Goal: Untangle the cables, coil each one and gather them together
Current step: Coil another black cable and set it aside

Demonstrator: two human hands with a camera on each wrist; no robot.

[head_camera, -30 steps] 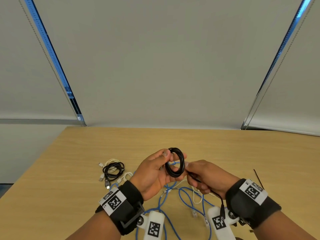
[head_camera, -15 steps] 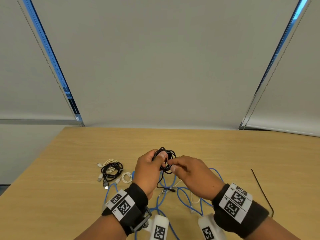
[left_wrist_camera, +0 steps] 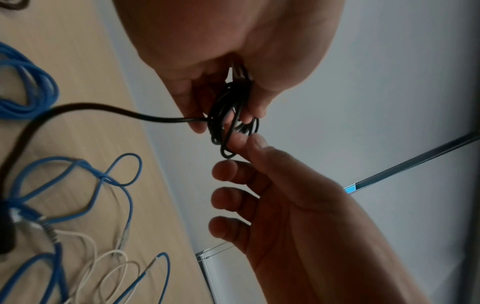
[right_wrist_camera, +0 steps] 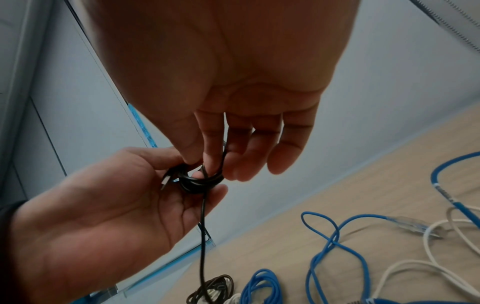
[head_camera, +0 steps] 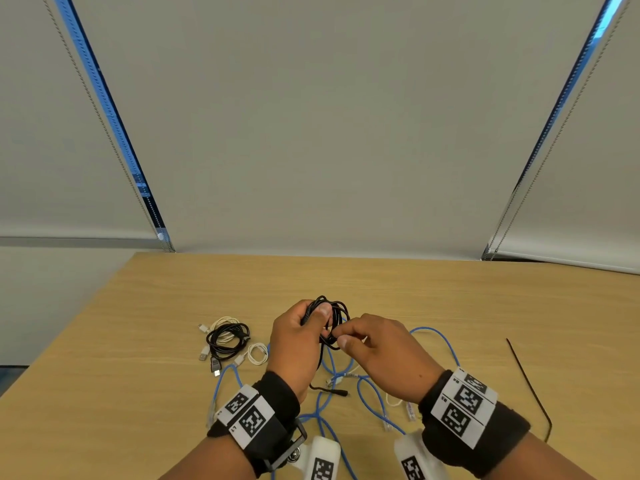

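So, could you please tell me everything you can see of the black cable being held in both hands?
The black cable is thin, round and looks rubber-coated. Most of it is wound into a small, slightly uneven coil held upright above the wooden table. The left hand grips one side of the coil between thumb and fingers; the right hand pinches a strand at its lower edge. A loose tail hangs from the coil, ending in a dark plug lying on the table among blue cables.

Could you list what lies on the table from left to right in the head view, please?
Coiled black and white cables → small white coil → left hand gripping the black cable → right hand → blue cable loop → thin black tie.
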